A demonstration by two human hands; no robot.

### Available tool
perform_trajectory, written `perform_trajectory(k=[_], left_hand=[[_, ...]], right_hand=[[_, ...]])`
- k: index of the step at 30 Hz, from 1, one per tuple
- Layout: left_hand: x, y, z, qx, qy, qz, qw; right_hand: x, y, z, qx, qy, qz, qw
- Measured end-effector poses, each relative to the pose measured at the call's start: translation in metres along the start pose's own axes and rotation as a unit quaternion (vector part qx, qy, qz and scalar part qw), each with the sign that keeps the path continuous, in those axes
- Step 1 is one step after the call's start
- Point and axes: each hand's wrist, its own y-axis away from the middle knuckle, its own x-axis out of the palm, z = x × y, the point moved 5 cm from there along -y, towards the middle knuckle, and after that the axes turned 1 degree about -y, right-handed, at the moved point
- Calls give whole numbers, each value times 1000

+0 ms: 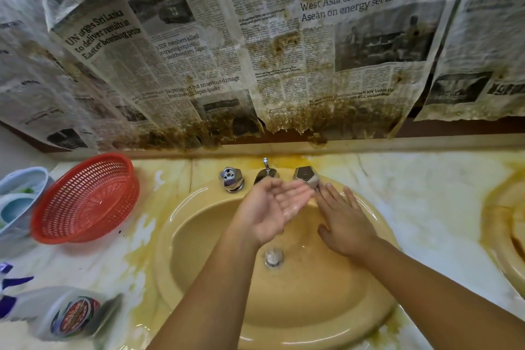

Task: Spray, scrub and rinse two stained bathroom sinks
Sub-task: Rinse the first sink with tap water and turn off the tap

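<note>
Nearest me, my left hand (272, 207) turns palm-up, right hand (345, 221) palm-down, both spread and holding nothing over the yellow sink (326, 307); beyond them newspaper (355, 0) reads "West Asia crisis", leftward a red basket (85, 199).

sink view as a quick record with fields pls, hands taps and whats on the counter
left hand: open, palm up under the spout
right hand: flat, fingertips at right tap handle
sink: yellow, drain plug in middle
second sink: right edge, stained rim
counter: red basket, spray bottle on the left
</note>
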Motion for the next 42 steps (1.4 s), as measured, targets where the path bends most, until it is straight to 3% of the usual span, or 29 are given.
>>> perform_trajectory(k=[4, 9, 11, 13, 15, 17, 25, 28, 31, 33, 36, 38, 39, 40, 42], left_hand=[[29, -24, -18, 101, -107, -73, 986], [-21, -7, -33, 278, -164, -283, 903], [-50, 3, -28, 290, -198, -359, 865], [-79, -3, -12, 220, -159, -392, 879], [-95, -15, 8, 114, -33, -334, 935], [-94, -20, 24, 37, 59, -251, 966], [-80, 8, 23, -61, 150, -77, 984], [-35, 11, 11, -21, 108, 6, 994], [4, -6, -10, 59, 38, -20, 997], [11, -16, -23, 121, -75, -112, 983], [-24, -11, -41, 256, -241, -295, 888], [-57, -1, -41, 285, -298, -382, 827], [-74, -4, -33, 258, -278, -391, 838], [-88, -10, -21, 206, -222, -376, 876], [-97, -22, 11, 71, -72, -273, 957]], right_hand=[[-2, 4, -11, -38, 63, -1, 997], [0, 7, -14, -48, 62, -26, 997], [0, 5, -14, -44, 63, -19, 997], [-2, 6, -15, -40, 65, -16, 997], [-2, 6, -15, -39, 57, -13, 998], [-1, 7, -14, -39, 50, -11, 998], [0, 7, -14, -34, 51, -18, 998], [-1, 6, -13, -30, 53, -19, 998], [-1, 7, -14, -35, 61, -28, 997], [-3, 9, -14, -28, 62, -26, 997], [-3, 10, -13, -22, 58, -22, 998], [-3, 8, -14, -22, 51, -22, 998], [-3, 7, -15, -22, 47, -18, 998], [-2, 6, -14, -22, 45, -12, 999], [-1, 6, -14, -24, 41, -3, 999]])
